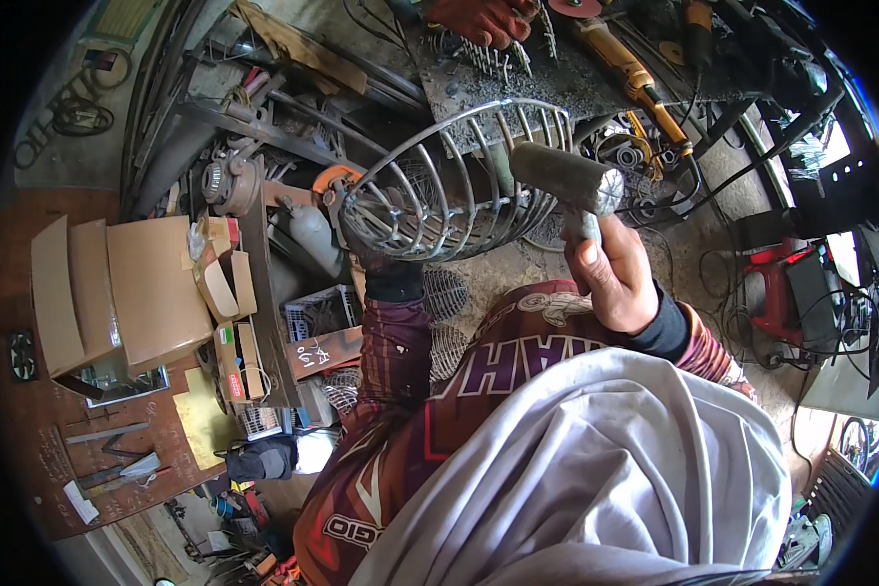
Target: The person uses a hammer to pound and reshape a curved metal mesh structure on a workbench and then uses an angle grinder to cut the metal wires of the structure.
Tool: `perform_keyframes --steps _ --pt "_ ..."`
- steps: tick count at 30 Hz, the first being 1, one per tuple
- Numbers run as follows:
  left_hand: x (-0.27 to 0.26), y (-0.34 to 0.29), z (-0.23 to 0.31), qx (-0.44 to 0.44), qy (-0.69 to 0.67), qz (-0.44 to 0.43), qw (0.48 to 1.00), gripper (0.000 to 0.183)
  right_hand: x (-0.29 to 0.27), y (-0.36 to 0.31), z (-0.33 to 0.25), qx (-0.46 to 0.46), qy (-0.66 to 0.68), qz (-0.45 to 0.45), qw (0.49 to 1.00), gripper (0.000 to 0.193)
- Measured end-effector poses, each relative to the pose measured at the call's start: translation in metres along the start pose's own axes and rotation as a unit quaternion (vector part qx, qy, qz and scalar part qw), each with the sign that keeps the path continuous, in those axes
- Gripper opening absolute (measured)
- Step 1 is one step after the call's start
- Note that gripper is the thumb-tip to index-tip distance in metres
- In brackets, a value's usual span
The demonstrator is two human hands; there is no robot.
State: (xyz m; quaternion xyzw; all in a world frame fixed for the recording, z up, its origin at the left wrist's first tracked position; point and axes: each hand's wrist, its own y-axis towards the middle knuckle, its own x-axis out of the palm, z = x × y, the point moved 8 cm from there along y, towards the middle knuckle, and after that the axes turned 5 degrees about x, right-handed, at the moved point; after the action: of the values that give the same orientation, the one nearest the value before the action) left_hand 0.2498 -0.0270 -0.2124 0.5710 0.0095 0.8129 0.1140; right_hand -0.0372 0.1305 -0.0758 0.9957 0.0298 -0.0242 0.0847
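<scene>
A curved cage of welded metal rods [471, 207], rounded like a basket, stands tilted at the front of the workbench. My right hand [615, 273] is closed around the short handle of a hammer [562, 178], thumb along the handle. Its thick cylindrical head lies across the view, overlapping the right end of the cage. My left hand [369, 256] is at the cage's lower left end, below an orange clamp-like part [337, 180]. Rods and shadow hide its fingers, so its grip cannot be made out.
A dark workbench [596, 93] ahead carries an angle grinder [630, 73], red gloves [483, 20] and loose metal bits. Left are a grey gas cylinder [313, 232] and cardboard boxes [151, 288] on a brown table [78, 498]. A red machine [776, 293] and cables lie right.
</scene>
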Motion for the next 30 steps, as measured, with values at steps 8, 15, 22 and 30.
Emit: perform_keyframes --steps 8,15,22,30 --pt "0.008 -0.005 -0.002 -0.004 0.019 0.0 1.0 0.053 0.002 -0.001 0.003 0.013 0.007 -0.004 1.0 0.045" --pt "0.011 -0.004 -0.005 -0.008 0.026 -0.003 1.0 0.052 0.001 -0.003 0.007 0.016 0.011 0.003 1.0 0.046" --pt "0.014 -0.006 -0.005 -0.01 0.033 -0.004 0.999 0.051 0.002 -0.004 0.007 0.012 0.008 0.002 1.0 0.046" --pt "0.015 -0.007 -0.002 -0.009 0.033 -0.002 0.999 0.05 0.001 -0.005 0.007 0.028 0.028 0.013 0.999 0.045"
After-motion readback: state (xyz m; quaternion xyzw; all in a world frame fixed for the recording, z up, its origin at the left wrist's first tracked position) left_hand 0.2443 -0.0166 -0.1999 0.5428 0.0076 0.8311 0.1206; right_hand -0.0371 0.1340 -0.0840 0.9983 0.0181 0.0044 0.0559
